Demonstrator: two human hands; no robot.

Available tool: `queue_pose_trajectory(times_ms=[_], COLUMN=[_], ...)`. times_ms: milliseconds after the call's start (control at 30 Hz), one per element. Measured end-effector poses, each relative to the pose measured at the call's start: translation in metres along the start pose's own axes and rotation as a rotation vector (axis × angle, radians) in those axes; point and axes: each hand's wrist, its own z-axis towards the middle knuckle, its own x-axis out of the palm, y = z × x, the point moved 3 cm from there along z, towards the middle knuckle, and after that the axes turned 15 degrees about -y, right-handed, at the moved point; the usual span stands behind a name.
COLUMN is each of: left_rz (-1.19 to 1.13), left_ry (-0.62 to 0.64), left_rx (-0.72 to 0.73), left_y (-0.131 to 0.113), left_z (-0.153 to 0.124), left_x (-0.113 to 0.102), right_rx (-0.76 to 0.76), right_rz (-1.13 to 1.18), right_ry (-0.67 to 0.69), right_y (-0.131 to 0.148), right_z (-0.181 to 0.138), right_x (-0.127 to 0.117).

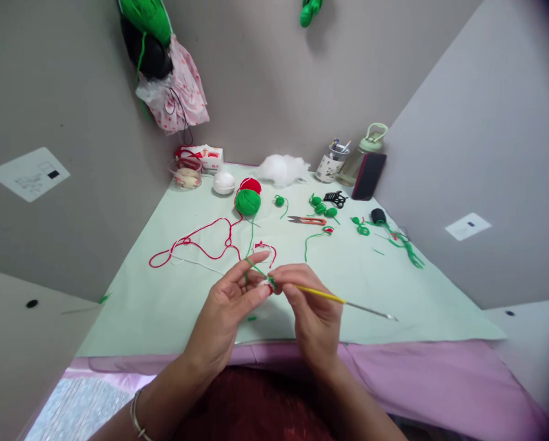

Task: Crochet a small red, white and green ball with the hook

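My left hand [231, 297] pinches a small crochet piece [268, 284] in green, white and red between thumb and fingers. Green yarn [252, 236] runs from a green yarn ball [247, 202] down over the raised left index finger to the piece. In my right hand [313, 306] is a crochet hook [322, 294] with a yellow handle; its bare metal end points right, away from the work. The hook's other end meets the crochet piece and is hidden by the right fingertips. Red and white yarn strands [194, 236] lie looped to the left of the hands.
Behind the hands lie orange thread snips [307, 220], small green crochet pieces [320, 208] and a small red-and-green piece [328, 231]. White stuffing [283, 170], a pen cup [332, 164], a bottle [361, 156] and a phone [369, 176] stand along the back. Grey partitions enclose the table.
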Motion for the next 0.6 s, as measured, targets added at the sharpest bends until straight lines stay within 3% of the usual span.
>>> queue_pose_trajectory(times_ms=[100, 167, 233, 300, 400, 467, 600], left_rz=[-0.044, -0.078, -0.104, -0.125, -0.133, -0.091, 0.010], left_ry=[-0.035, -0.027, 0.001, 0.011, -0.029, -0.034, -0.003], left_rx=[0.028, -0.036, -0.146, -0.222, -0.170, -0.090, -0.036], left_y=[0.001, 0.002, 0.003, 0.003, 0.000, -0.002, -0.001], left_z=[0.001, 0.003, 0.006, 0.009, 0.012, 0.010, 0.003], left_x=[0.001, 0.001, 0.000, -0.002, -0.005, -0.004, 0.000], right_rx=[-0.176, -0.345, -0.393, -0.226, 0.076, 0.140, 0.124], right_rz=[-0.157, -0.255, -0.275, -0.201, -0.010, 0.057, 0.012], right_ry=[0.002, 0.041, 0.054, -0.007, -0.060, -0.023, -0.011], right_y=[0.001, 0.003, 0.003, 0.000, -0.005, -0.005, -0.006], right_z=[-0.008, -0.012, -0.011, -0.005, 0.004, 0.005, 0.002], right_x=[-0.001, -0.003, -0.006, -0.011, -0.012, -0.007, -0.004])
